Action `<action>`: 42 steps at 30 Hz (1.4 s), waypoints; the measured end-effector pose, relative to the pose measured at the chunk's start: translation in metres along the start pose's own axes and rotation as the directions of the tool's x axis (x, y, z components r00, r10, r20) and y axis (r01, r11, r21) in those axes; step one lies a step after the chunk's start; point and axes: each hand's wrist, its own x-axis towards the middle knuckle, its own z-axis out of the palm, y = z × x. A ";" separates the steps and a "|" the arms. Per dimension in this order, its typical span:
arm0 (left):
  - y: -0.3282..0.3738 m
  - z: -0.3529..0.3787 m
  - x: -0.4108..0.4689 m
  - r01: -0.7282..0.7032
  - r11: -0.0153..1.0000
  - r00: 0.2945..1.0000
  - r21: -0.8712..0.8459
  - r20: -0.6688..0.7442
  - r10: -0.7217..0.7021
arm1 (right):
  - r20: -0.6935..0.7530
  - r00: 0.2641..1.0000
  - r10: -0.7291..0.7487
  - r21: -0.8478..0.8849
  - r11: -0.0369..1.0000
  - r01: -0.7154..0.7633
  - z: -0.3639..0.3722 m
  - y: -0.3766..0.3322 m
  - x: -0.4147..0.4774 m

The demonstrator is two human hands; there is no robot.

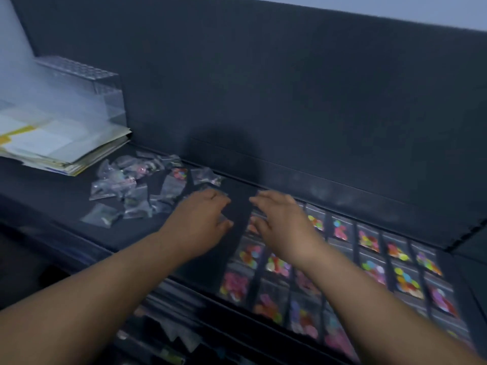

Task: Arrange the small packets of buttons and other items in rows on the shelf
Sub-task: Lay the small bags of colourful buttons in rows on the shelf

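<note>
Looking down along both bare forearms, I see them reach forward from 6 o'clock and meet near the middle of the dark shelf (66,219). The left hand (200,219) lies palm down with its wrist level and its fingers bent toward 3 o'clock. Something clear and blurred sits at its fingertips, perhaps a packet, and I cannot tell whether the hand pinches it or only hovers over it. The right hand (282,227) is just beside it at 3 o'clock, apart by a narrow strip of bare shelf. It is palm down too, with fingers spread wide and nearly straight, pointing toward 10 o'clock, and it grips nothing that I can see. Its palm covers the near end of the rows of packets (369,259), which run from under it toward 4 o'clock, each packet flat and showing bright buttons. The loose packets (131,191) lie in a jumbled heap at 10 o'clock from the left hand, near it but not touching. Beyond them, at 10 o'clock, a stack of papers (52,143) rests on the shelf with a clear box (87,83) behind it, against the dark back panel (290,88).
</note>
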 end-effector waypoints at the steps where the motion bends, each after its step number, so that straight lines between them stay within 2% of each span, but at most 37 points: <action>1: -0.018 -0.002 0.006 -0.003 1.000 1.000 -0.006 0.006 0.003 | 0.010 1.000 0.009 0.001 1.000 -0.009 0.007 -0.010 0.014; 5: -0.088 -0.014 0.032 0.019 0.999 0.999 -0.028 0.043 -0.017 | 0.087 0.995 0.050 0.019 0.998 -0.052 0.037 -0.044 0.068; 11: -0.164 -0.022 0.063 0.041 0.998 0.999 -0.041 0.033 -0.039 | 0.263 0.935 0.239 0.007 0.968 -0.249 0.083 -0.069 0.123; 14: -0.193 -0.017 0.080 0.038 0.999 0.997 -0.033 0.072 -0.036 | 0.287 0.922 0.259 0.027 0.960 -0.278 0.095 -0.081 0.137; 17: -0.211 -0.012 0.098 0.035 0.996 0.994 -0.087 0.105 -0.026 | 0.206 0.952 0.227 0.116 0.960 -0.254 0.093 -0.093 0.148; 21: -0.219 -0.009 0.118 -0.116 0.982 0.973 -0.147 0.180 0.142 | 0.083 0.952 0.294 0.039 0.954 -0.297 0.086 -0.088 0.167; 23: -0.221 -0.005 0.126 -0.209 0.968 0.936 -0.142 0.259 0.240 | 0.115 0.940 0.321 -0.007 0.947 -0.322 0.086 -0.083 0.176; 26: -0.227 0.007 0.134 -0.286 0.955 0.892 -0.083 0.340 0.296 | 0.236 0.907 0.349 -0.034 0.936 -0.351 0.091 -0.078 0.184; 28: -0.231 0.014 0.137 -0.296 0.953 0.896 -0.060 0.328 0.299 | 0.269 0.895 0.357 -0.053 0.933 -0.356 0.094 -0.077 0.186; 31: -0.234 0.021 0.141 -0.307 0.952 0.923 -0.018 0.238 0.302 | 0.260 0.891 0.371 -0.068 0.928 -0.366 0.094 -0.078 0.188; 34: -0.235 0.028 0.144 -0.249 0.968 0.959 -0.036 0.133 0.251 | 0.246 0.895 0.371 -0.067 0.928 -0.366 0.096 -0.080 0.186; 37: -0.234 0.026 0.142 -0.063 0.951 0.992 -0.302 0.085 0.093 | 0.245 0.910 0.335 -0.014 0.940 -0.342 0.098 -0.079 0.184; 38: -0.231 0.023 0.141 0.025 0.904 0.993 -0.427 0.112 0.025 | 0.222 0.919 0.325 0.032 0.940 -0.340 0.098 -0.079 0.185; 40: -0.223 0.012 0.140 0.181 0.742 0.980 -0.645 0.185 -0.078 | 0.126 0.920 0.370 0.229 0.892 -0.390 0.094 -0.081 0.187; 42: -0.212 0.000 0.139 0.294 0.569 0.954 -0.768 0.276 -0.119 | 0.059 0.874 0.482 0.556 0.711 -0.430 0.086 -0.087 0.191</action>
